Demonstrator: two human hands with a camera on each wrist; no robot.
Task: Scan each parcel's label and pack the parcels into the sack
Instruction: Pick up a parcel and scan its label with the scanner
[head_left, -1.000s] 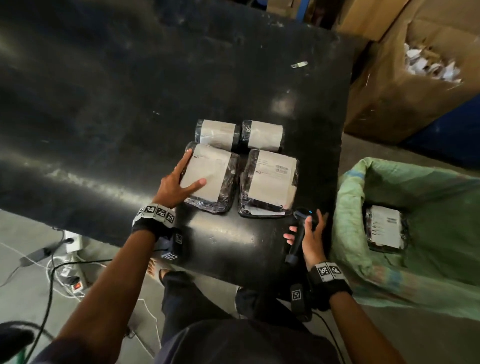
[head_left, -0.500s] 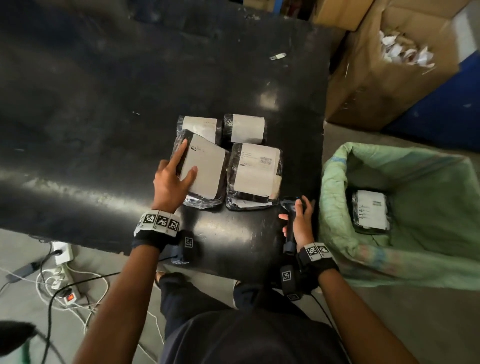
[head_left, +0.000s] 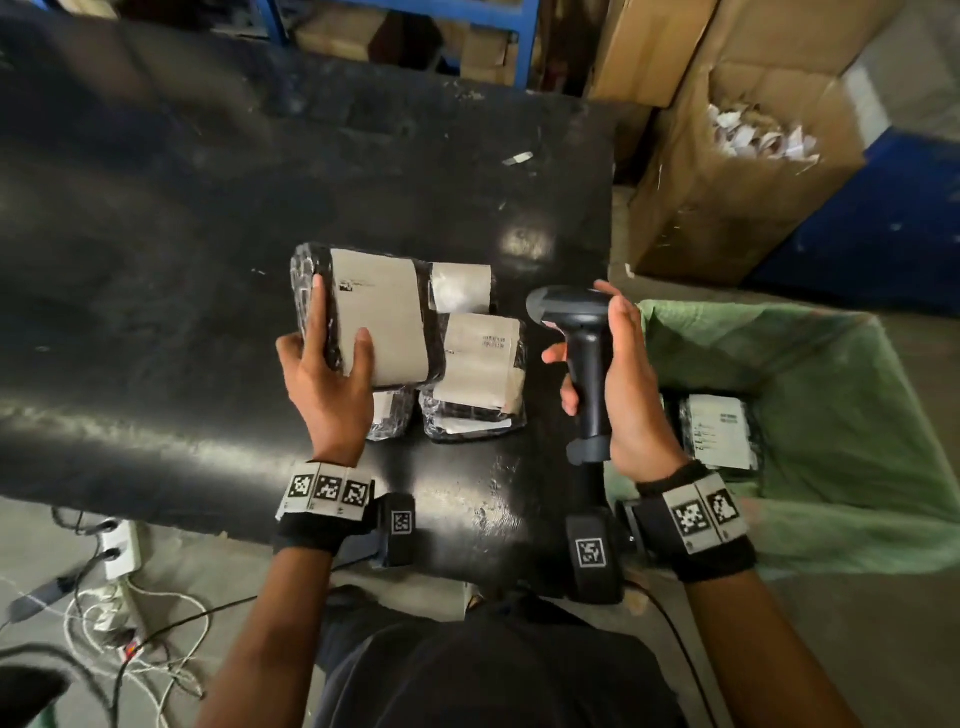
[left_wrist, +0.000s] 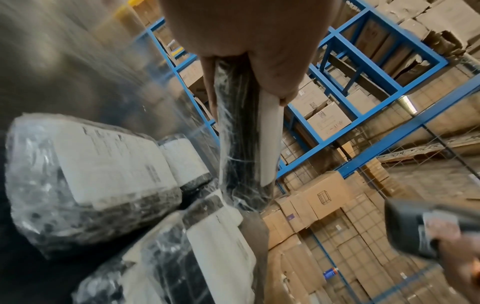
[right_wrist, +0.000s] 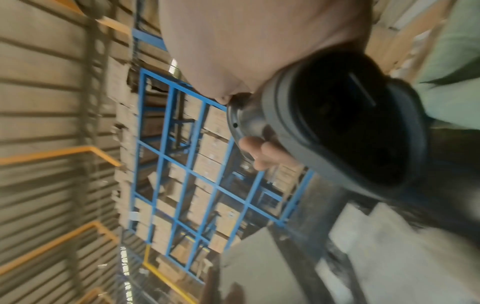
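Change since the earlier head view is plain: the near-left parcel (head_left: 374, 317), then flat on the counter (head_left: 156, 270) under the left hand (head_left: 327, 384), is now lifted clear of the counter, and the scanner (head_left: 582, 358), then low at the counter's near edge, is now raised upright just right of that parcel. Another parcel has come to light on the counter under the lifted one (head_left: 388, 418); only its near end shows. Beyond the lifted parcel a small one (head_left: 461, 287) is half covered, and a larger parcel (head_left: 480, 379) lies flat on the counter right of the lifted one. Off the counter's right edge stands the green sack (head_left: 852, 405), its mouth open, with one parcel lying label-up inside (head_left: 719, 431); its left edge is hidden by the right hand (head_left: 628, 395).

Left fingers (head_left: 311, 312) are curled round the lifted parcel's left edge, thumb on the label. Right fingers are wrapped round the scanner's handle. Both wrist views are blurred; the left one shows the gripped parcel edge-on (left_wrist: 244, 144), the right one the scanner's dark window (right_wrist: 345, 123).

The lifted parcel is a black bundle in clear wrap with a pale label (head_left: 382, 312) across its top; the print is too small to read.
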